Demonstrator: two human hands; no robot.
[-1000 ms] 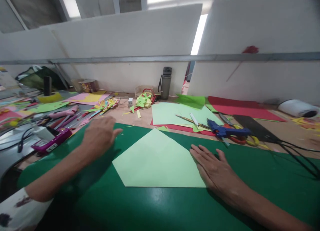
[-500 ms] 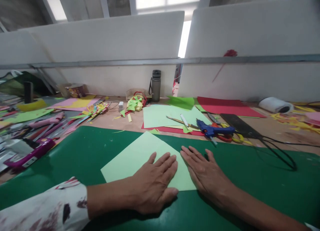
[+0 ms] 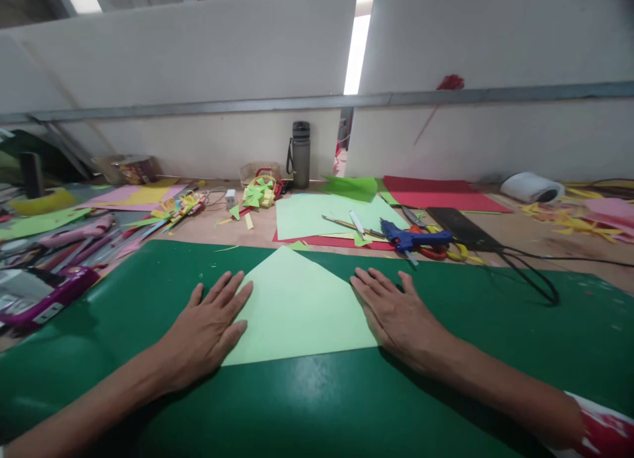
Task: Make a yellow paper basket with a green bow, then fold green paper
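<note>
A pale green sheet of paper (image 3: pixel 300 306) lies on the dark green mat (image 3: pixel 297 405), its peak pointing away from me and a straight edge toward me. It looks folded into a triangle, with both side corners under my hands. My left hand (image 3: pixel 208 332) rests flat on the left corner, fingers outstretched. On the right corner lies my right hand (image 3: pixel 396 313), also flat with its fingers extended. Neither hand grips anything.
Behind the mat are more pale green paper (image 3: pixel 307 214), a blue glue gun (image 3: pixel 416 237), a black flat bar with a cord (image 3: pixel 460 227) and red paper (image 3: pixel 440 194). A grey bottle (image 3: pixel 301 156) stands near the wall. Tools and a purple device (image 3: pixel 59 296) crowd the left.
My left hand has slid left from the middle of the paper to its left corner. My right hand stays on the right corner. The view has tilted down a little.
</note>
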